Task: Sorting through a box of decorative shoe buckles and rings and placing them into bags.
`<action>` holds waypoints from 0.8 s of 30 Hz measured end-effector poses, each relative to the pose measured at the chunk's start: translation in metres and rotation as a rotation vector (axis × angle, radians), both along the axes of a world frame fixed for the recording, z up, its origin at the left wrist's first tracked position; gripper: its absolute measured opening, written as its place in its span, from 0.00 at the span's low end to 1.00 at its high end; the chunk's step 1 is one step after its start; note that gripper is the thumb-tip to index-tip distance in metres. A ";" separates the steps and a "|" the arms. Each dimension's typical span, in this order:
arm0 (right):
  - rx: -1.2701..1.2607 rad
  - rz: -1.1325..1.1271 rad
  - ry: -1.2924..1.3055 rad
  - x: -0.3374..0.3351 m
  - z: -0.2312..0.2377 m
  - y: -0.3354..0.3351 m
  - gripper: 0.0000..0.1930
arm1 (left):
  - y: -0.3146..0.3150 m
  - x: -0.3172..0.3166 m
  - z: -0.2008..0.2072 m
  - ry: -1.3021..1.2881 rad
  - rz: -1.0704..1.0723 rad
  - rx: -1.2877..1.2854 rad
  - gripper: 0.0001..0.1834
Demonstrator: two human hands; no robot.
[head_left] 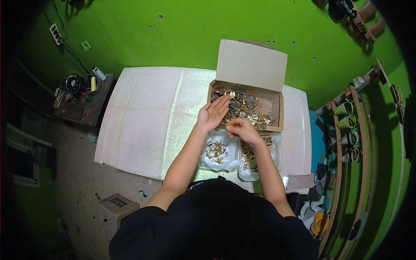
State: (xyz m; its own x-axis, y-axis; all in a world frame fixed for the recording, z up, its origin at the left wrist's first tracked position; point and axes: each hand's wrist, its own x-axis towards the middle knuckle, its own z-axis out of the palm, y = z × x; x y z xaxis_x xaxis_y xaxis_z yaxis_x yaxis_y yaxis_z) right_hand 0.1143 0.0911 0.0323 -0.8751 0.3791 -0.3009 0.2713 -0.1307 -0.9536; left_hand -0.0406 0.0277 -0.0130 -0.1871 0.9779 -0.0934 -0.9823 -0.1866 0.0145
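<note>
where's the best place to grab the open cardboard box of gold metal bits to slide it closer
Grip the cardboard box by its low side walls, one hand on each side. The lid stands upright at the far edge, the near wall is crowded by plastic bags, and the loose metal pieces would spill if it tipped.

White table point(143, 117) carries cardboard box point(251, 65) (lid up), two clear plastic bags point(208, 161).

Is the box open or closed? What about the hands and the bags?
Box: open, flap up, full of gold metal bits.
Left hand: open, palm up, a few small bits on it.
Right hand: fingers pinched together.
Left bag: open, bits inside.
Right bag: open, bits inside.
</note>
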 end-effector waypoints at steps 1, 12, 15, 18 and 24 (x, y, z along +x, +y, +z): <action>0.085 0.080 -0.079 0.004 0.001 -0.002 0.07 | 0.000 -0.001 0.001 -0.003 0.006 -0.002 0.24; 1.002 -0.102 0.055 -0.012 0.019 0.000 0.06 | 0.003 0.012 0.010 0.076 -0.039 0.017 0.25; 1.006 -0.131 0.169 -0.019 0.015 0.003 0.06 | 0.003 0.015 0.010 0.189 -0.075 0.050 0.25; 1.117 -0.120 0.151 -0.022 0.017 0.000 0.06 | 0.003 0.008 -0.002 0.135 -0.138 0.257 0.26; 1.271 -0.077 0.092 -0.027 0.004 0.003 0.07 | 0.004 0.016 0.010 0.205 -0.080 0.025 0.26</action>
